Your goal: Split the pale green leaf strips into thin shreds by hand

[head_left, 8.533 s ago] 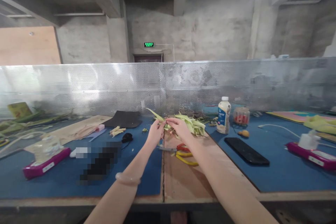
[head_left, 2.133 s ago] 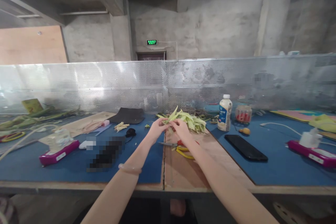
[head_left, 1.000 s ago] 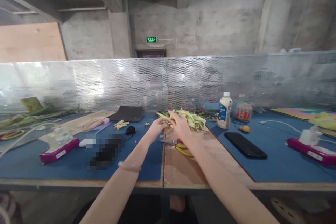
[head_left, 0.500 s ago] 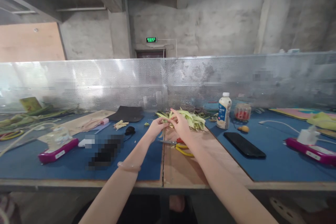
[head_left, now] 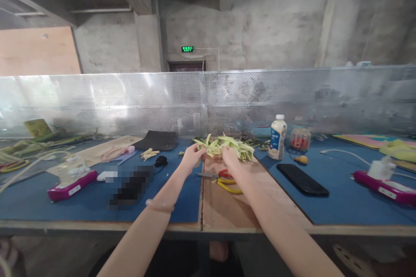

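Note:
My left hand [head_left: 191,159] and my right hand [head_left: 231,159] are stretched out over the middle of the workbench, both pinching a bunch of pale green leaf strips [head_left: 212,149]. A larger pile of the same strips [head_left: 238,147] lies just behind the hands. My left wrist carries a pale bangle [head_left: 159,205]. Below the hands, on the bare wooden board [head_left: 224,207], lie red-handled scissors [head_left: 214,175] and a yellow-handled tool [head_left: 230,187].
A white bottle [head_left: 277,137], a small jar [head_left: 299,140] and a black phone [head_left: 302,179] sit to the right on the blue mat [head_left: 341,199]. Pink boxes [head_left: 72,185] [head_left: 385,180] flank both sides. A perforated metal screen [head_left: 130,104] closes the back.
My right hand has dropped from above the strips to grip them from the right side. My left hand stays in place. The bunch now spreads between both hands.

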A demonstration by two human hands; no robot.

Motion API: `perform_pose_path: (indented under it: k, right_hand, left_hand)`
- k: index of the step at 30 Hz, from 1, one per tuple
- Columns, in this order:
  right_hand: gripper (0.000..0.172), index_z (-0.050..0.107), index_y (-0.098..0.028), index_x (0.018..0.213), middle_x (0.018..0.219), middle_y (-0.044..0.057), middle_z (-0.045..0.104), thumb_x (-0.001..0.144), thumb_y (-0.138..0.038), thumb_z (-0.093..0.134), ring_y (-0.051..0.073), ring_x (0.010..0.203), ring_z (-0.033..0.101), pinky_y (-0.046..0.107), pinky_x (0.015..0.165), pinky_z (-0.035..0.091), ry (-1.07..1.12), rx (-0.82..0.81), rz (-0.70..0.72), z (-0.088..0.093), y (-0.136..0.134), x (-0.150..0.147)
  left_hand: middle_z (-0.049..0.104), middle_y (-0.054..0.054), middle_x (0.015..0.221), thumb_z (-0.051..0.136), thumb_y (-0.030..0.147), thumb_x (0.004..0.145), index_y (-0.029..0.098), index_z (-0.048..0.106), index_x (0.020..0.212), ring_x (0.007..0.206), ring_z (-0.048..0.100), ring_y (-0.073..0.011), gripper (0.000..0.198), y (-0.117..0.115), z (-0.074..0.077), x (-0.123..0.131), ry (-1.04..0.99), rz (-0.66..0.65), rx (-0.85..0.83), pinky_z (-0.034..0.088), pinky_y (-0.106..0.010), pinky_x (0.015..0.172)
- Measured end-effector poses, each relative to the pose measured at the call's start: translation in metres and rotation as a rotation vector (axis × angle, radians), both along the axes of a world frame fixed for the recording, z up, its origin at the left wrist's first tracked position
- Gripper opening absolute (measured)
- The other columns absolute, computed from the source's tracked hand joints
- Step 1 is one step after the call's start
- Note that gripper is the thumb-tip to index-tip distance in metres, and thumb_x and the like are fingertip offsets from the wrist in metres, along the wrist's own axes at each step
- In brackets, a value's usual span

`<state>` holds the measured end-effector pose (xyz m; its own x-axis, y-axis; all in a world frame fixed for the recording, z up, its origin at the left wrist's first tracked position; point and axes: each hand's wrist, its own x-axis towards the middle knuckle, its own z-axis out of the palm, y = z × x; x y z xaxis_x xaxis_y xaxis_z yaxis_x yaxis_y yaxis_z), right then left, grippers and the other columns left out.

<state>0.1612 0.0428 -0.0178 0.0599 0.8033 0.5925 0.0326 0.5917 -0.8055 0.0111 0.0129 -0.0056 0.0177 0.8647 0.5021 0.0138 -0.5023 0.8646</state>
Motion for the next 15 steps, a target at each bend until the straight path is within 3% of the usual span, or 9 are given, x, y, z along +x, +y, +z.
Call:
perform_pose_path:
  k: [6,11,15]
  right_hand:
    - [0.015,0.057,-0.017,0.076,0.077,0.007,0.068,0.072,-0.031,0.054,0.018,0.067,0.064,0.032,0.058,0.051,0.34,-0.331,0.227,0.005,-0.001,0.004]
    - [0.02,0.058,-0.016,0.075,0.089,0.009,0.067,0.068,-0.034,0.059,0.019,0.077,0.063,0.032,0.067,0.05,0.38,-0.124,0.128,0.016,-0.01,0.005]
    - [0.023,0.06,-0.017,0.088,0.081,0.006,0.068,0.075,-0.035,0.053,0.019,0.076,0.062,0.033,0.071,0.048,0.115,0.092,-0.035,0.03,-0.028,0.004]
  left_hand:
    - [0.054,0.002,0.058,0.062,0.028,0.063,0.013,0.058,0.076,0.052,0.049,-0.0079,0.02,-0.001,0.002,0.0,-0.106,-0.063,-0.034,0.04,-0.021,0.052]
    - [0.052,0.002,0.056,0.061,0.027,0.064,0.012,0.058,0.076,0.05,0.048,-0.0074,0.019,0.0,0.0,0.0,-0.073,-0.043,-0.047,0.039,-0.021,0.052]
    - [0.052,0.002,0.056,0.06,0.027,0.065,0.011,0.058,0.08,0.05,0.048,-0.0074,0.022,0.001,-0.001,0.0,-0.038,-0.001,-0.068,0.039,-0.021,0.05]
